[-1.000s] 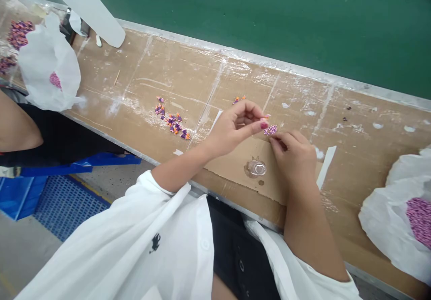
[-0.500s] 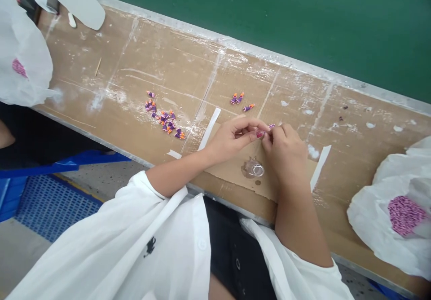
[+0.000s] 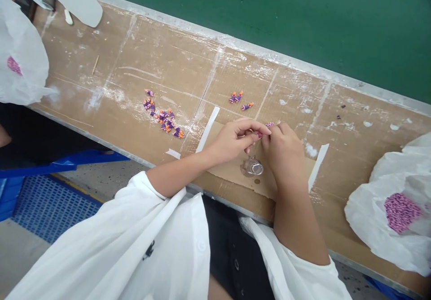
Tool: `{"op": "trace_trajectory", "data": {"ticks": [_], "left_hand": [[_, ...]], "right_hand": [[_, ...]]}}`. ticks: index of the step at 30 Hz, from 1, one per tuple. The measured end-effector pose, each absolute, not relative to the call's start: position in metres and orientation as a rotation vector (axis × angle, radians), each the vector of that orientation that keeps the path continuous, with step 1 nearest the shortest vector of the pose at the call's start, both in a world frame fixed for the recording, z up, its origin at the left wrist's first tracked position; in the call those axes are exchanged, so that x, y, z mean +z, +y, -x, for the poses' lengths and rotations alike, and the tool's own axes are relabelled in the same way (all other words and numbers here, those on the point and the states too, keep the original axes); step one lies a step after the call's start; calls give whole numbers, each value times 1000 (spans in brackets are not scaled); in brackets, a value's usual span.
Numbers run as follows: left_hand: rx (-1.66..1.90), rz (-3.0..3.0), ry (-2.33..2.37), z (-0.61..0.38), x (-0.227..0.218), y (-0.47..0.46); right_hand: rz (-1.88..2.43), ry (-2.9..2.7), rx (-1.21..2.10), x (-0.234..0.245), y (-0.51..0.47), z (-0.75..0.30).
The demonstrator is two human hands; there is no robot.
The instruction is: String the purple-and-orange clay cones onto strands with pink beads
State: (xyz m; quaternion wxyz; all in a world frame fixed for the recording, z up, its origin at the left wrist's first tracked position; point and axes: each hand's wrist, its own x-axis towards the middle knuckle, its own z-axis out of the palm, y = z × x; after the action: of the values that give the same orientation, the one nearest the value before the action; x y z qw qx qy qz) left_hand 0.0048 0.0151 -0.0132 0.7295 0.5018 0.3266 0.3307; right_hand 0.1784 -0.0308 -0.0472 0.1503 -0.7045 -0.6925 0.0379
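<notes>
My left hand (image 3: 232,140) and my right hand (image 3: 283,149) meet fingertip to fingertip over a cardboard sheet (image 3: 232,167) on the brown bench (image 3: 188,80). Both are closed in a pinch on a small purple piece (image 3: 269,124), which shows just above the fingers. A small clear glass pot (image 3: 253,167) stands on the cardboard directly below the hands. Three purple-and-orange pieces (image 3: 239,99) lie just beyond my left hand. A larger scatter of the same pieces (image 3: 163,115) lies to the left.
A white bag holding purple pieces (image 3: 397,214) rests at the right edge. Another white bag (image 3: 20,57) sits at the far left. White tape strips (image 3: 208,129) lie on the bench. A green wall (image 3: 303,17) runs behind; blue crates (image 3: 50,196) are below.
My left hand came down from a raised pinch to meet my right hand above the pot. The view shifted, so the bench and bags slid left.
</notes>
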Motion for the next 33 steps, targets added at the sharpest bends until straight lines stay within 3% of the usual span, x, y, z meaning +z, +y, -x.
{"op": "trace_trajectory", "data": {"ticks": [5, 15, 25, 33], "left_hand": [[606, -1090, 789, -4, -9, 16], [388, -826, 655, -3, 5, 14], [369, -797, 595, 2, 9, 14], [519, -1155, 578, 4, 6, 12]], "right_hand": [[1975, -1950, 213, -45, -26, -183], [1291, -1229, 782, -14, -55, -166], [1381, -1603, 278, 1, -62, -167], [1345, -1520, 531, 9, -63, -164]]}}
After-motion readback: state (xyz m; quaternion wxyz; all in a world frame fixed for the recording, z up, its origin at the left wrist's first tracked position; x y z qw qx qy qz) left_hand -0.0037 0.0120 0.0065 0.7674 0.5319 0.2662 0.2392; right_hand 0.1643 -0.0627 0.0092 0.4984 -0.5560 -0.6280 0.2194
